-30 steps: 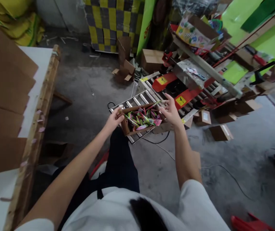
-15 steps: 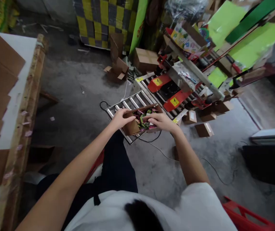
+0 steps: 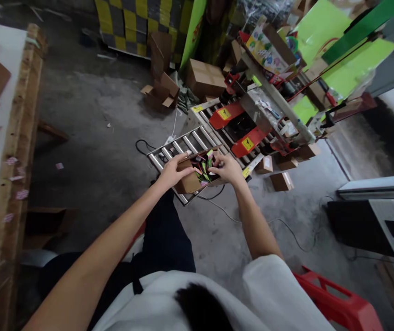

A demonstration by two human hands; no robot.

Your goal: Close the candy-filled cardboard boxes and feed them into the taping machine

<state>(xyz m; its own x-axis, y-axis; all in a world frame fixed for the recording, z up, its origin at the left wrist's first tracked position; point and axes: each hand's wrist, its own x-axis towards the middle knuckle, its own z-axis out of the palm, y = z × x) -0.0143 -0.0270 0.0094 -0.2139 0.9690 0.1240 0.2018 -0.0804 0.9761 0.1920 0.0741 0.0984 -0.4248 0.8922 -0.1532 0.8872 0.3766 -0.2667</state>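
Note:
A small open cardboard box [image 3: 187,185] rests on the metal roller conveyor [image 3: 187,146] in front of me. Inside it lie several small packets [image 3: 203,171] in green, pink and dark colours. My left hand [image 3: 173,174] is closed on the box's left end, its thumb over the rim and its fingers along the far wall. At the right end, my right hand [image 3: 229,169] reaches into the box with bent fingers and thumb among the packets. Its fingertips are partly hidden, so what lies between them cannot be made out.
Beyond the box stands a machine with red side plates [image 3: 248,140] over the rollers. Cartons [image 3: 281,181] lie on the floor to its right, and an opened carton [image 3: 162,92] lies behind. A wooden-edged table [image 3: 17,138] is at left, a red stool [image 3: 335,299] at lower right.
My right hand has gone from lying over the packets with extended fingers to bent fingers at the box's right end. My left hand stays on the box. The view has shifted slightly right.

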